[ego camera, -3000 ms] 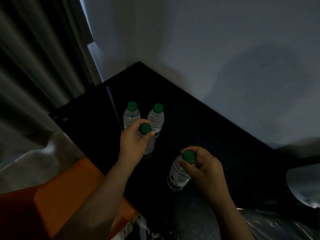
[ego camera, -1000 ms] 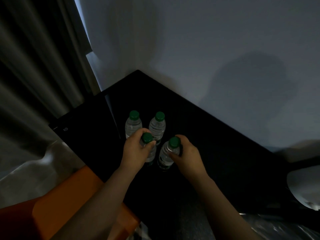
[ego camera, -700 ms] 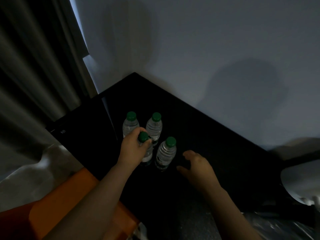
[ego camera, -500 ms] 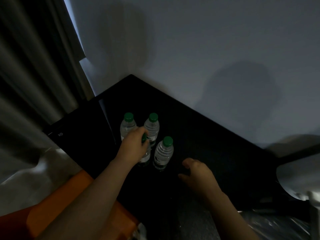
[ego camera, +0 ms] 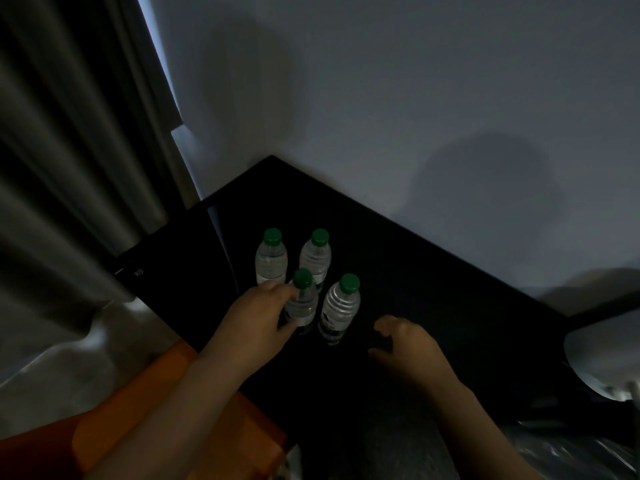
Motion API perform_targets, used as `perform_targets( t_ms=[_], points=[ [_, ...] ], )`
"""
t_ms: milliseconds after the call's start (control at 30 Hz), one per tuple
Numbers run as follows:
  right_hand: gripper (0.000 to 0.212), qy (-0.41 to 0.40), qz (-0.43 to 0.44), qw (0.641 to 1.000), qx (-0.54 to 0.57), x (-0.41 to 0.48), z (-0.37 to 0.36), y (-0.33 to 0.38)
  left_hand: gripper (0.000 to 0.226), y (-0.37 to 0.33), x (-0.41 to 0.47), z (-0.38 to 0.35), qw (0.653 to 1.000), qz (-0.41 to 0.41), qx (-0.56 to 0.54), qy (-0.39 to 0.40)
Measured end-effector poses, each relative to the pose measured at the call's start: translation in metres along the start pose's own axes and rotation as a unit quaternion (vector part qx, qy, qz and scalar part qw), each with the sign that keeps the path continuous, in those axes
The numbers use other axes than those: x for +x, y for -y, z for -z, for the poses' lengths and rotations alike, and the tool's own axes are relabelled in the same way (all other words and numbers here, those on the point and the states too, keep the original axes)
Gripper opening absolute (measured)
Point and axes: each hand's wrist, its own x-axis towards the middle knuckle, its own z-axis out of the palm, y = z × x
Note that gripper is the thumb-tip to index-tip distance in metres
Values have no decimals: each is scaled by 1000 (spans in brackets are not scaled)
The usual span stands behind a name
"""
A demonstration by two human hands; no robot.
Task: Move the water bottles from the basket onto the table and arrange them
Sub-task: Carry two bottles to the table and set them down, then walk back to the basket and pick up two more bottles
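Observation:
Four clear water bottles with green caps stand upright in a tight cluster on the black table. The back pair is the back-left bottle and the back-right bottle. In front stand the front-left bottle and the front-right bottle. My left hand holds the front-left bottle by its side, index finger under the cap and thumb near the base. My right hand hovers over the table to the right of the cluster, fingers loosely curled and holding nothing.
An orange surface lies below my left forearm at the table's near-left edge. A grey curtain hangs at the left and a pale wall backs the table. Crinkled clear plastic and a pale round object sit at the right.
My right hand set its bottle at the front right of the cluster, let go and drew back. My left hand slid from the cap down to the side of the front-left bottle.

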Motion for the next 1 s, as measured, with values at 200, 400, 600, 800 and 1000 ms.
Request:
perform_targets(
  t_ms=[200, 400, 600, 800, 1000],
  points=[
    [47, -8, 14, 1000, -16, -6, 0, 7, 43, 11, -10, -4, 996, 24, 25, 78],
    [47, -16, -34, 999, -31, -28, 0, 7, 40, 11, -7, -16, 995, -4, 11, 102],
    [45, -61, -105, 992, -37, -73, 3, -8, 38, -23, 0, -34, 986, -69, 0, 155],
    [43, -114, -160, 980, -21, -130, 13, -36, 39, -83, 4, -49, 966, -152, 23, 206],
    [36, -180, -260, 948, 20, -214, 14, -75, 38, -168, -9, -83, 941, -235, 38, 241]
  ],
)
